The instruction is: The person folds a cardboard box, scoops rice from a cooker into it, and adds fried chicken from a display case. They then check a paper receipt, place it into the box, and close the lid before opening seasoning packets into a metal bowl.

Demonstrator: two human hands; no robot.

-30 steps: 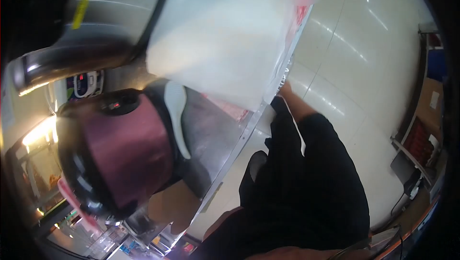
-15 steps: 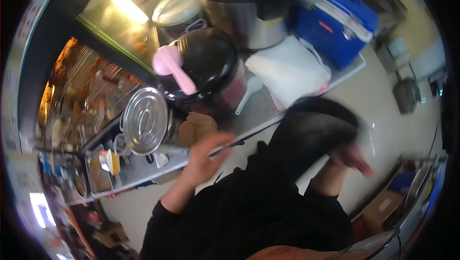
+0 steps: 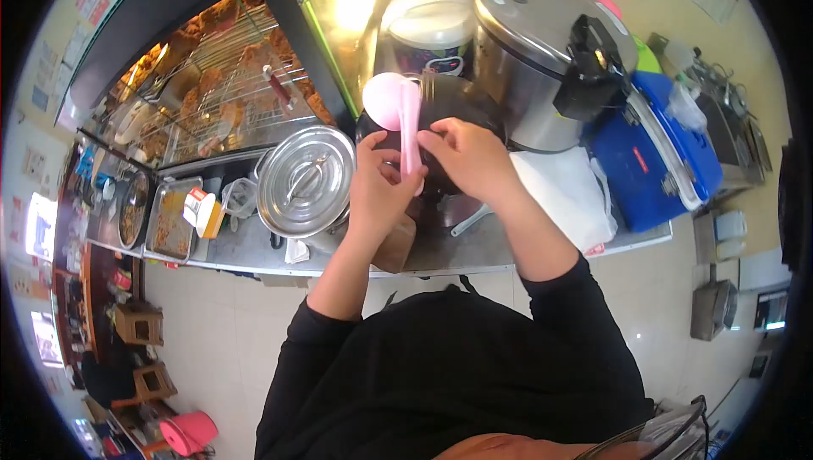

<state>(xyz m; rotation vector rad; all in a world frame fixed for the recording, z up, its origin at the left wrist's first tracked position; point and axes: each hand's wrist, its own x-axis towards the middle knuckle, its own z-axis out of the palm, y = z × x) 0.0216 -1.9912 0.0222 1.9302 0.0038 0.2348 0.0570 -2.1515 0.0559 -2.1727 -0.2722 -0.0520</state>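
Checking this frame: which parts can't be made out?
Head view, the only one:
- Black cooker: mostly covered by the left hand and right hand; whether its lid is open or shut cannot be told.
- Pink paddle: its lower handle is hidden by fingers, so which hand grips it is unclear.
- Steel pot: its lid hides the contents.
- Food trays: too small to identify.

We are wearing a black long-sleeved top (image 3: 449,375), plain, loose and unmarked, and it is filling the near middle of the view. Its left sleeve (image 3: 292,350) and right sleeve (image 3: 584,307) are both ending partway along the forearms, with soft creases gathering at the cuffs. Our left hand (image 3: 377,193) and right hand (image 3: 466,159) are going bare.
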